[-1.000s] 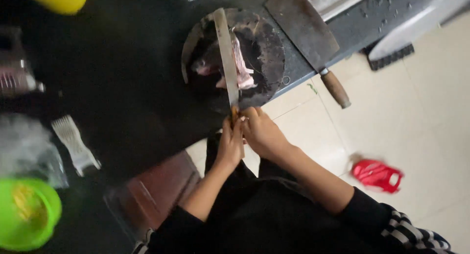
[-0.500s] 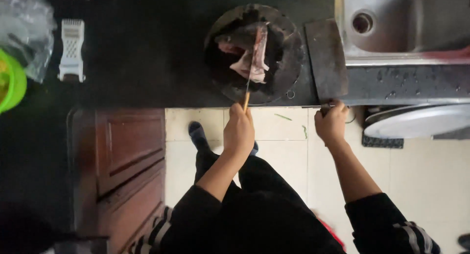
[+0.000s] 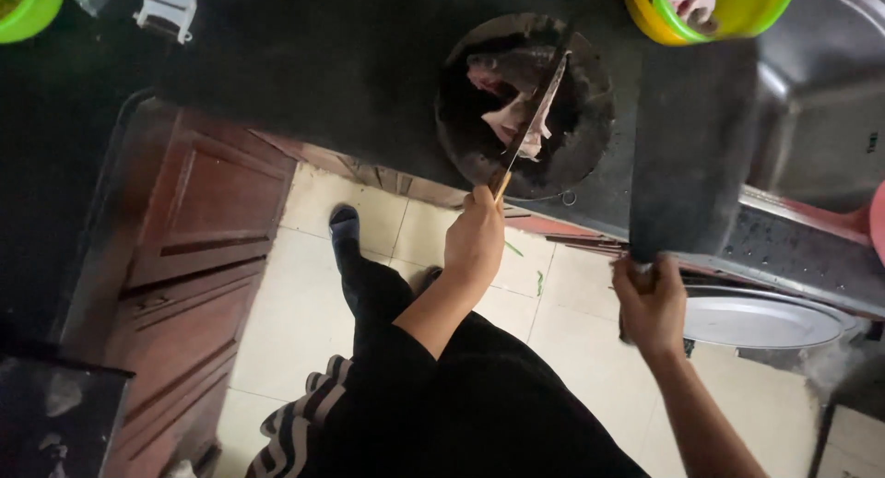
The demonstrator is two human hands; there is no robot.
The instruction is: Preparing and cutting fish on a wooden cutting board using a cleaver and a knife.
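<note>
- the left hand (image 3: 475, 241) is clenched on a thin knife (image 3: 533, 109) laid over meat (image 3: 516, 118) on the round board (image 3: 590, 137).
- the right hand (image 3: 653, 303) is gripped around a broad cleaver (image 3: 696, 146) on the dark desk (image 3: 323, 63).
- a yellow-green bowl (image 3: 737, 12) is seen by the sink (image 3: 820, 118).

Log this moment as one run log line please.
left hand: grips knife over meat | right hand: grips cleaver | round board: on counter
</note>
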